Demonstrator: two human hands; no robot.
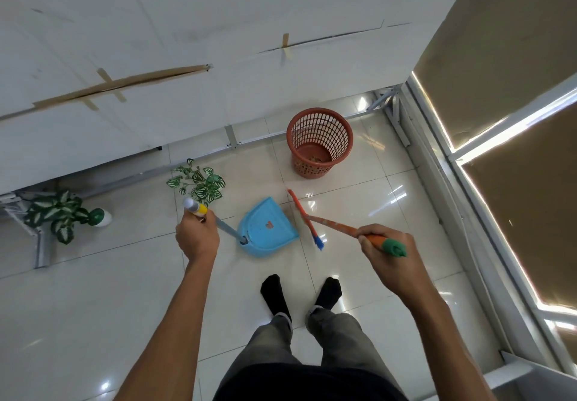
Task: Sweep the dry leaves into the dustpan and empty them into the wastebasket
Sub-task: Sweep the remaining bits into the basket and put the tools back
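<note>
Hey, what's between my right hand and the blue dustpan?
In the head view, the broom head lies there, beside the dustpan, its orange handle running up to the right hand.

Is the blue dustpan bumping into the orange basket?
Apart. The head view shows a stretch of bare floor tile between the blue dustpan and the orange basket.

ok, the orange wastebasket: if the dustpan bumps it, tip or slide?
Probably light: the wastebasket is open mesh, nearly empty. On glossy tiles it likely slides. Base narrower than rim, so a high bump might tip it.
</note>
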